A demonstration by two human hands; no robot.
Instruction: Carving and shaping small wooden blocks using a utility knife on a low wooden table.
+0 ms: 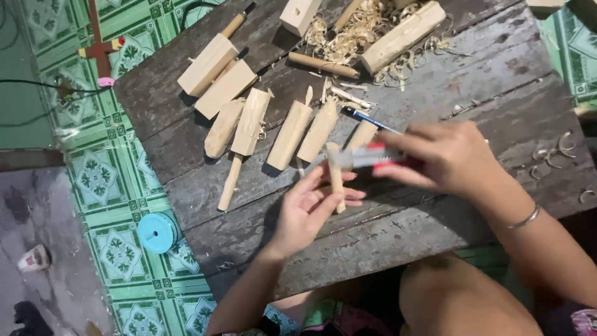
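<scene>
1. Wooden stick (pixel 336 179): a slim, pale length of carved wood, held nearly upright over the grey plank board (pixel 435 81), just in front of the row of carved pieces.
2. Left hand (pixel 309 208): palm up and partly open; the fingers curl loosely round the lower part of the wooden stick, with the thumb alongside it. The upper end of the stick stands free above the fingers.
3. Right hand (pixel 444 157): closed in a pinch grip on a red and white utility knife (pixel 373 155), which lies roughly level. The knife is motion-blurred; its left end is at the top of the wooden stick, but contact cannot be confirmed.
4. Right wrist: carries a thin metal bangle (pixel 526 218).
5. Board surface behind the hands: a row of rounded wooden blanks (pixel 291 134), some with thin pegs at one end, lying side by side.
6. Further back: squared wooden blocks (pixel 208 63) and a heap of pale wood shavings (pixel 360 25) around a larger block.
7. A blue pen (pixel 367 118) lies just behind the knife.
8. Floor at left: green patterned tiles (pixel 118 180), with a round blue spool (pixel 157 233) just beside the board's edge.
</scene>
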